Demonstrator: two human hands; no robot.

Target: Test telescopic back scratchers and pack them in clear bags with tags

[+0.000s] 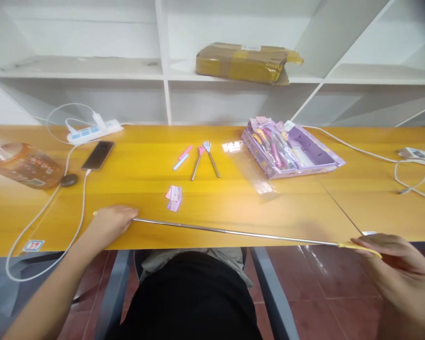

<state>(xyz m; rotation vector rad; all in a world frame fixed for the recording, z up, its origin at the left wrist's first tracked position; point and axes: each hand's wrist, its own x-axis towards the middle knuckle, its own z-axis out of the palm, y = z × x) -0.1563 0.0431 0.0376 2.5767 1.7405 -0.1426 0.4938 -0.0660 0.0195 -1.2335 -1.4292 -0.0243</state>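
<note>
A long thin metal rod point(226, 231) stretches across the table's front, extended in sections. My left hand point(111, 224) is wrapped round its left end, where a small yellow tip shows. The fingers of my right hand point(393, 259) pinch the yellow part at its other end. Behind it, two small hand-shaped scratchers lie on the table, one pink point(198, 163) and one pale blue point(211, 158). Beside them are a pink tube point(185, 152) and a blue tube point(180, 162). Small printed cards point(174, 198) lie nearer the rod.
A purple box point(318, 165) with wrapped items stands at the back right, clear plastic wrapping point(251, 172) beside it. At left are a phone point(98, 155), a power strip point(95, 132), cables and an orange container point(26, 165). A taped parcel point(244, 62) sits on the shelf.
</note>
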